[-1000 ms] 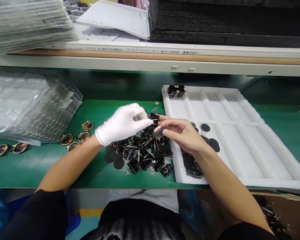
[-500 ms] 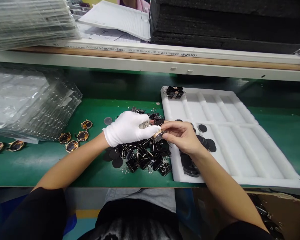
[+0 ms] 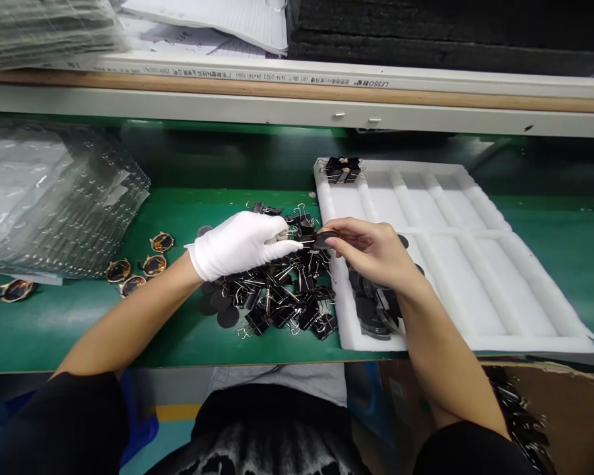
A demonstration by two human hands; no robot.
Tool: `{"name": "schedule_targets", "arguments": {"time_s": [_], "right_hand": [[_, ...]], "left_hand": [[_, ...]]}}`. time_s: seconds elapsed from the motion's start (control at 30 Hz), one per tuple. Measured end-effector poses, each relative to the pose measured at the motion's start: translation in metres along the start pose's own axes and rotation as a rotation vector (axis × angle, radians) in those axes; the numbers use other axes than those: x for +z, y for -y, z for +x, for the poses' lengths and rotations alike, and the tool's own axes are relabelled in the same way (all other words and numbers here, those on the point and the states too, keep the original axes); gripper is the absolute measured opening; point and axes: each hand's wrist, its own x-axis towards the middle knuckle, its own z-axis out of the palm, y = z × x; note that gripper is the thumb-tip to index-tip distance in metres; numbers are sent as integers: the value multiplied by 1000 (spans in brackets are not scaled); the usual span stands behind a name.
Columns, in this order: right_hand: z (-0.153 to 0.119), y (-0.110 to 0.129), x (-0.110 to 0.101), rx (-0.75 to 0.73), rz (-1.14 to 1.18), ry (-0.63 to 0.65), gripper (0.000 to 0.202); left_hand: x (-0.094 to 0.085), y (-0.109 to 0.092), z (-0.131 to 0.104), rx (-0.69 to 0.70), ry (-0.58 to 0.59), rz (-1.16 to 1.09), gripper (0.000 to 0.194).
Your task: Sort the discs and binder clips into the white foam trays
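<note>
My left hand (image 3: 242, 244), in a white glove, is closed on a black binder clip (image 3: 305, 236), with its fingers on the wire handles. Bare, my right hand (image 3: 371, 251) pinches a round watch-like piece with a black disc (image 3: 324, 239) on it, right against the clip. Whether the clip's jaws are around the piece I cannot tell. Below both hands lies a heap of black binder clips (image 3: 277, 290). Several loose black discs (image 3: 228, 316) rest left of the heap. More discs (image 3: 371, 313) fill the near-left slot of the white foam tray (image 3: 475, 232), partly behind my right wrist.
Clipped pieces (image 3: 343, 170) sit in the tray's far-left corner. Gold-rimmed watch-like parts (image 3: 154, 265) lie at left, beside stacked clear plastic trays (image 3: 54, 198). A shelf edge (image 3: 297, 105) crosses above the bench, and an open cardboard box (image 3: 569, 409) of clips stands below right.
The piece in my right hand has turned, so its black disc now faces up. Both hands appear slightly higher, while the whole view has shifted a little.
</note>
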Motion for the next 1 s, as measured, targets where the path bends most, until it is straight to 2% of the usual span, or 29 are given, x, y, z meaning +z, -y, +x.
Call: {"name": "schedule_targets", "arguments": {"time_s": [0.17, 0.33, 0.47, 0.57, 0.63, 0.73, 0.83, 0.9, 1.0], "right_hand": [[-2, -2, 1, -128, -206, 5, 21], [-2, -1, -3, -152, -247, 32, 21], [-3, 1, -2, -143, -233, 24, 19], [-1, 2, 1, -64, -92, -35, 18], [1, 1, 3, 14, 104, -124, 20], [7, -1, 5, 186, 486, -218, 29], [11, -2, 6, 353, 746, -209, 36], [12, -1, 6, 418, 818, -195, 36], [12, 2, 8, 445, 852, -182, 38]], "left_hand": [[6, -2, 1, 30, 6, 0, 46], [9, -5, 0, 29, -12, 17, 45], [6, -7, 1, -22, -12, 42, 50], [-6, -4, 2, -67, 2, 4, 51], [-15, 0, 2, -117, 39, 4, 52], [-22, 5, 0, -160, 222, 69, 50], [-13, 2, -3, -64, 374, 165, 43], [0, -5, -4, -12, 379, 282, 39], [16, -16, -3, -4, 335, 442, 30]]}}
